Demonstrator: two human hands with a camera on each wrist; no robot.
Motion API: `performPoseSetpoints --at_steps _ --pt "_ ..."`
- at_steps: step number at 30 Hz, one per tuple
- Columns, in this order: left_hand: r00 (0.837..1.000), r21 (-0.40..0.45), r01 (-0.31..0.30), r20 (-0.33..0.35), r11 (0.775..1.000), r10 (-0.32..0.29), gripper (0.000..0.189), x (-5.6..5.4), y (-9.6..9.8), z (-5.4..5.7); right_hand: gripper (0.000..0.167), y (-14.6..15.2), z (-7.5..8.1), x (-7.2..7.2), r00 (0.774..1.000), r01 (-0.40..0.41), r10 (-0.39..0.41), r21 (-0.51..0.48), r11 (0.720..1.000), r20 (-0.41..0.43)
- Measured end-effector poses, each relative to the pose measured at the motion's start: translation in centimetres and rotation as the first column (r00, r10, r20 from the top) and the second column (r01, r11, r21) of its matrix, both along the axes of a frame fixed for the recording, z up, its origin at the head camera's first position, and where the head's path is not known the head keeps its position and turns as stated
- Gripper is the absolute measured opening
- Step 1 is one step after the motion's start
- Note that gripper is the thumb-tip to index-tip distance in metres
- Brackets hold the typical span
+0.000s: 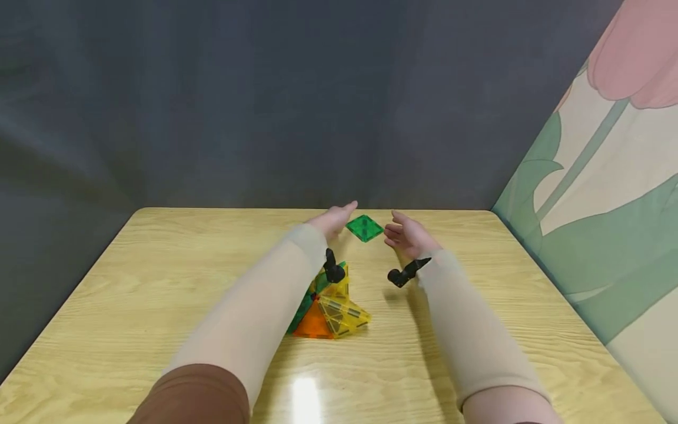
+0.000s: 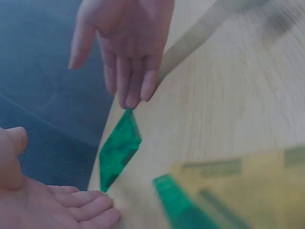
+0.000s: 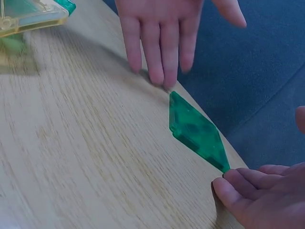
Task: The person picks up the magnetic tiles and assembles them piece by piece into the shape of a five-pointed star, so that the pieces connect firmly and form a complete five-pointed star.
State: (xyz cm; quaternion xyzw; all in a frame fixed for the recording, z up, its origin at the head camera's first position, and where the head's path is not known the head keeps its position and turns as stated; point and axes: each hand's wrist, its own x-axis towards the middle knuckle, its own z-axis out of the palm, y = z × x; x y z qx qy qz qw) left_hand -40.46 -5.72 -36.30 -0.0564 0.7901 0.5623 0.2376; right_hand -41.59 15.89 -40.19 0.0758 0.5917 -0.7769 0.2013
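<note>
A green translucent diamond-shaped tile point(image 1: 364, 228) lies near the table's far edge, between both hands. My left hand point(image 1: 332, 221) is at its left corner, fingers extended. At the opposite corner is my right hand point(image 1: 412, 237), its fingers nearly straight and the thumb raised apart. In the right wrist view, the right fingertips touch one tip of the tile point(image 3: 198, 131); the left fingertips are at the other tip, contact uncertain. Neither hand grips it. Nearer the body stands a built cluster of translucent tiles point(image 1: 344, 315), yellow, orange and green, partly hidden behind the left forearm.
The wooden table point(image 1: 159, 282) ends at a dark curtain point(image 1: 265, 106) behind. A tulip-patterned surface point(image 1: 598, 206) slopes along the right side. Black camera mounts point(image 1: 406, 274) stick out inward from both wrists; the left one overlaps the cluster in the head view.
</note>
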Motion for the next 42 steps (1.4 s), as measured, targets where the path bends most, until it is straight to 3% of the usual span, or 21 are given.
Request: performPoseSetpoints --at_steps 4,10,17,19,21,27,33,42 --pt "1.000 0.026 0.004 0.017 1.000 -0.004 0.081 -0.3 -0.1 -0.8 0.074 -0.8 -0.1 -0.2 1.000 0.002 -0.002 0.018 1.000 -0.005" --pt "1.000 0.063 -0.030 0.005 0.998 0.029 0.073 -0.4 -0.3 -1.1 0.074 -1.1 -0.1 0.0 1.000 0.013 -0.013 0.039 0.999 0.000" --pt "0.977 0.131 -0.211 0.014 0.969 0.211 0.057 -1.1 0.0 -1.8 0.067 -0.1 0.1 0.3 1.000 0.005 -0.006 0.084 0.996 0.013" --pt "0.974 0.116 -0.227 0.016 0.967 0.226 0.052 -1.2 0.1 -2.1 0.065 0.1 0.3 0.3 1.000 -0.001 -0.002 0.103 0.995 0.030" --pt "0.974 0.096 -0.225 0.012 0.970 0.225 0.046 -1.0 0.1 -2.2 0.063 0.0 0.8 0.8 0.999 0.003 -0.011 0.133 0.991 0.053" --pt "0.983 0.043 -0.185 -0.002 0.982 0.185 0.027 -0.6 0.1 -2.7 0.060 0.1 0.5 1.3 0.996 0.020 -0.029 0.110 0.994 0.084" --pt "0.993 0.066 -0.118 0.042 0.991 0.115 0.034 -0.6 0.0 -2.7 0.063 -0.4 0.3 1.8 0.994 -0.012 0.004 0.072 0.997 0.106" --pt "0.993 0.063 -0.105 0.054 0.992 0.102 0.034 -0.6 -0.4 -2.8 0.065 -0.9 0.0 2.4 0.994 -0.044 0.042 0.019 0.999 0.100"
